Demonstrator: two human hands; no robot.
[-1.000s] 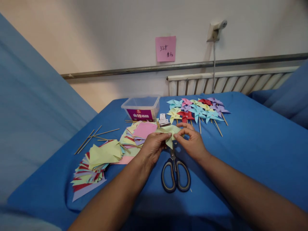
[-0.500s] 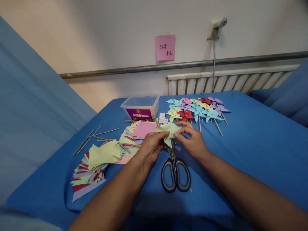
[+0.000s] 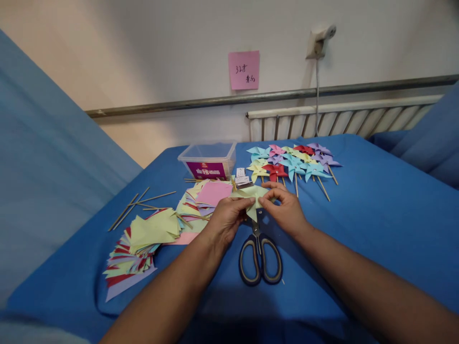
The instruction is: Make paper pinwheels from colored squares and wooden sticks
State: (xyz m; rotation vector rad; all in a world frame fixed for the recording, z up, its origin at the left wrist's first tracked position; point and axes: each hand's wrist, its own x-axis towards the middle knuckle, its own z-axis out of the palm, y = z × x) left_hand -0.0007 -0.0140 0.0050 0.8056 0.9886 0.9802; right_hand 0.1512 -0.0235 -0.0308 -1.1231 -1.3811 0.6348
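Between my two hands is a pale green paper pinwheel [image 3: 253, 192], its blades folded in toward the middle. My left hand [image 3: 229, 215] pinches its left side, thumb on top near the centre. My right hand [image 3: 285, 206] is closed on its right side, thumb and forefinger meeting close to the left thumb. Just below the paper lie scissors [image 3: 258, 258] with dark handles toward me, their blade tips partly hidden by the pinwheel. A small round metal piece rests beside the blades.
Finished pinwheels [image 3: 294, 162] on sticks lie at the back right. A clear plastic box [image 3: 208, 162] and small white boxes [image 3: 242, 176] stand behind my hands. To the left are stacks of coloured paper [image 3: 154, 231], a pink-topped stack [image 3: 214, 193] and loose sticks [image 3: 131, 205].
The fingers of both hands have drawn slightly closer together at the pinwheel's centre, and its blades have shifted a little. The whole view has moved slightly.
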